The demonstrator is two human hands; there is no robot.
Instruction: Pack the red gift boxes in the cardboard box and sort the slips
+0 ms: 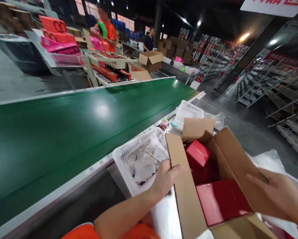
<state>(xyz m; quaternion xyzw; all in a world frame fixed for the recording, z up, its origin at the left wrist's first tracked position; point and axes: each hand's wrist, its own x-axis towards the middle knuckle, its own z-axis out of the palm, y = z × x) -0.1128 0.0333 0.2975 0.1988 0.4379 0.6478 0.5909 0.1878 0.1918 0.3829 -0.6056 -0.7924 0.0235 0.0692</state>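
Note:
An open cardboard box point(186, 196) sits in front of me with its flaps up. Inside lie glossy red boxes point(221, 199), one smaller red box point(197, 152) tilted at the far end. My left hand point(164, 181) grips the left flap of the cardboard box near its middle. My right hand point(278, 196) rests flat against the outside of the right flap point(235, 162), pushing on it. Both arms come from orange sleeves at the bottom edge.
A white plastic basket point(129, 149) of small bagged items sits left of the box. Another white basket point(188, 111) and small bottles lie beyond. A long green conveyor belt point(71, 122) runs along the left. Two people work at stations far behind; shelving stands right.

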